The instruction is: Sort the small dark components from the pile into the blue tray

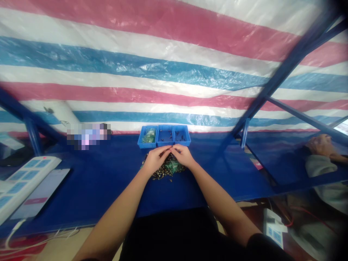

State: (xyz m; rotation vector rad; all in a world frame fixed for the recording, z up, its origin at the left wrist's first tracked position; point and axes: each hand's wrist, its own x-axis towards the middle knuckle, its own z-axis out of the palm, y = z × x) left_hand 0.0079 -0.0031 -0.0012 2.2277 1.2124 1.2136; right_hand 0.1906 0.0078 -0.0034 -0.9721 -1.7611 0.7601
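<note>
My left hand (156, 158) and my right hand (182, 154) meet above a pile of small dark and brass-coloured pieces (162, 173) on the blue table. The fingertips of both are pinched together, and whatever lies between them is too small to make out. Green plastic film (174, 166) rests on the pile under my right hand. Just beyond my fingers stand three blue bins in a row. The left bin (140, 142) holds green plastic packets (149, 135). A few small dark pieces lie in the middle bin (165, 143) and the right bin (186, 140).
A white power strip (29, 174) and a phone (46, 192) on a cable lie at the left. Blue metal posts (245, 133) flank the table (108, 195). Striped plastic sheeting (152, 69) hangs behind. Another person's hands (322, 145) appear at far right.
</note>
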